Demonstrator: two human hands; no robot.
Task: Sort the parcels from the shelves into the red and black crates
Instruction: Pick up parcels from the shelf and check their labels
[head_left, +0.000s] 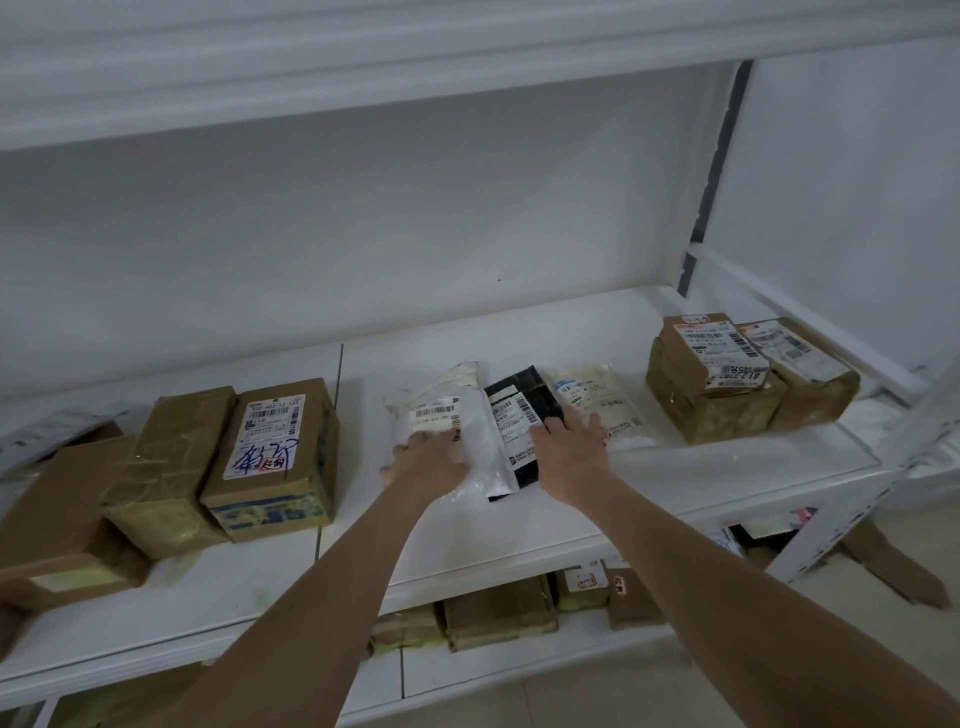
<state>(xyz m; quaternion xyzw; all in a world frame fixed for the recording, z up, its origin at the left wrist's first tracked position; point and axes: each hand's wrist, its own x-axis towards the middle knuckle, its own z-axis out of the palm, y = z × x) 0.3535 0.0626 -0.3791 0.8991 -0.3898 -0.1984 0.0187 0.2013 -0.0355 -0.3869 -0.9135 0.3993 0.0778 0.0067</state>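
Three soft mailer bags lie side by side in the middle of the white shelf (675, 488). My left hand (423, 460) rests on the near end of the white bag (447, 415), fingers bent over it. My right hand (569, 447) lies with fingers spread across the black bag (524, 400) and reaches the edge of the cream bag (597, 400). Whether either hand has a grip is unclear. No crate is in view.
Taped cardboard boxes (270, 452) crowd the shelf's left side. Two more boxes (727, 374) are stacked at the right, by the shelf upright (883, 467). The lower shelf holds several small boxes (498, 613). An upper shelf board (363, 62) hangs overhead.
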